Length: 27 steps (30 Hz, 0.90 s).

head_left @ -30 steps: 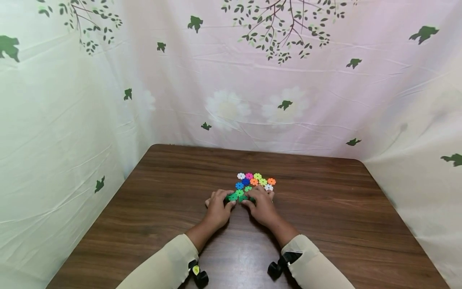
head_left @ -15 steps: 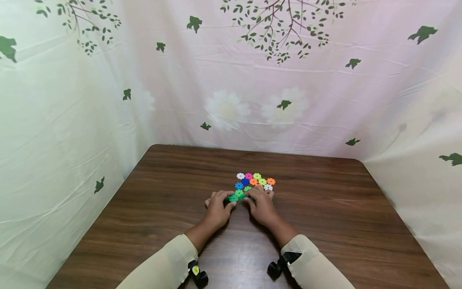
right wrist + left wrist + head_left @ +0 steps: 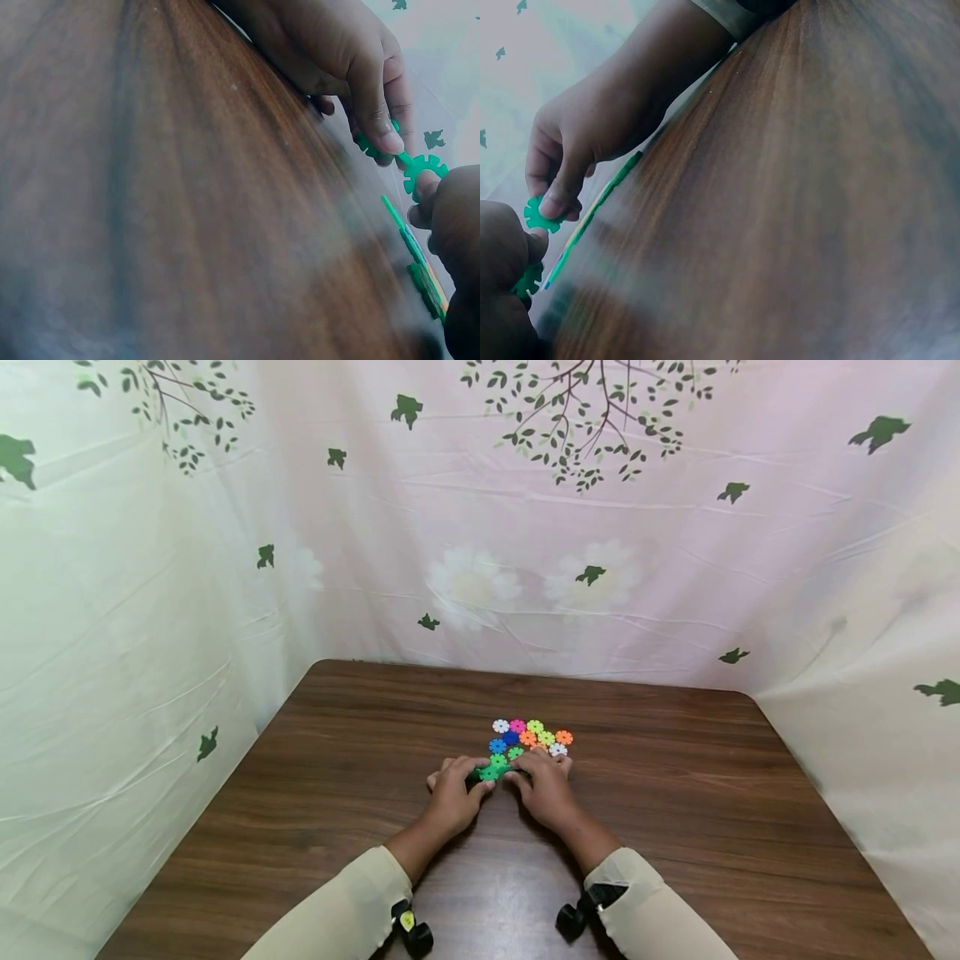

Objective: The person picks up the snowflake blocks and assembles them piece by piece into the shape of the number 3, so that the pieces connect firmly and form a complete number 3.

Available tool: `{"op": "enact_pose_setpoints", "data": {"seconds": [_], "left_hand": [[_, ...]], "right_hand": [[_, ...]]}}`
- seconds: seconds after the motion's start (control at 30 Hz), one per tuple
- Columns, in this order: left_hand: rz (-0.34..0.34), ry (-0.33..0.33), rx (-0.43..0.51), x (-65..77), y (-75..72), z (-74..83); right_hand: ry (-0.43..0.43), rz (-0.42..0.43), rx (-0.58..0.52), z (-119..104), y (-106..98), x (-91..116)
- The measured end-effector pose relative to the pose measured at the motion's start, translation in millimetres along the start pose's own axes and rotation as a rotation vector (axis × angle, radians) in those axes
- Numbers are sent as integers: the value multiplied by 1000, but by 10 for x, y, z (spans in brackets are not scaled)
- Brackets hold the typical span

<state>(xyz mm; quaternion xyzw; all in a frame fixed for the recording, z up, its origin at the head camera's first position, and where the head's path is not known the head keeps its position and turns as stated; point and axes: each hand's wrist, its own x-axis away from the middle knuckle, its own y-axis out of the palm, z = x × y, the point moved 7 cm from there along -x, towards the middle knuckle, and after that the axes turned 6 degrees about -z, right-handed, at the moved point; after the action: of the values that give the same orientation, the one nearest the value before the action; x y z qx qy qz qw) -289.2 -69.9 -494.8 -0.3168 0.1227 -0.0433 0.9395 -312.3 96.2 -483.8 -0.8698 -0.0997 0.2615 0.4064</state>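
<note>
In the head view my left hand (image 3: 453,797) and right hand (image 3: 549,789) face each other low over the table. My left hand pinches a green notched plastic disc (image 3: 488,773) between thumb and fingers. My right hand pinches another green notched disc (image 3: 421,166). In the right wrist view the edges of the two discs meet between the fingertips; whether their slots interlock cannot be told. Just beyond the hands lies a flat group of coloured notched discs (image 3: 528,737), some green, blue, orange, yellow, pink and white. My right hand partly covers the group's near side.
The brown wooden table (image 3: 337,735) has rounded far corners. Behind it hangs a pale cloth (image 3: 360,527) printed with leaves, birds and flowers. Black wrist cameras are strapped at both sleeves; the left camera (image 3: 418,940) sits close above the table.
The two held green discs stood slightly apart a second ago and now touch. My left fingertips and disc have shifted a little to the right. The coloured group stays in place.
</note>
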Motion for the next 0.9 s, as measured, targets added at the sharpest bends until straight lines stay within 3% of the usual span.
{"op": "enact_pose_setpoints", "data": {"seconds": [0.4, 0.73, 0.9], "left_hand": [[-40, 18, 7, 23, -1, -4], [-91, 133, -56, 36, 28, 41], [-104, 148, -65, 50, 39, 52]], "right_hand": [[-38, 36, 11, -37, 5, 33], [-79, 61, 31, -114, -28, 65], [-90, 58, 37, -150, -37, 84]]}}
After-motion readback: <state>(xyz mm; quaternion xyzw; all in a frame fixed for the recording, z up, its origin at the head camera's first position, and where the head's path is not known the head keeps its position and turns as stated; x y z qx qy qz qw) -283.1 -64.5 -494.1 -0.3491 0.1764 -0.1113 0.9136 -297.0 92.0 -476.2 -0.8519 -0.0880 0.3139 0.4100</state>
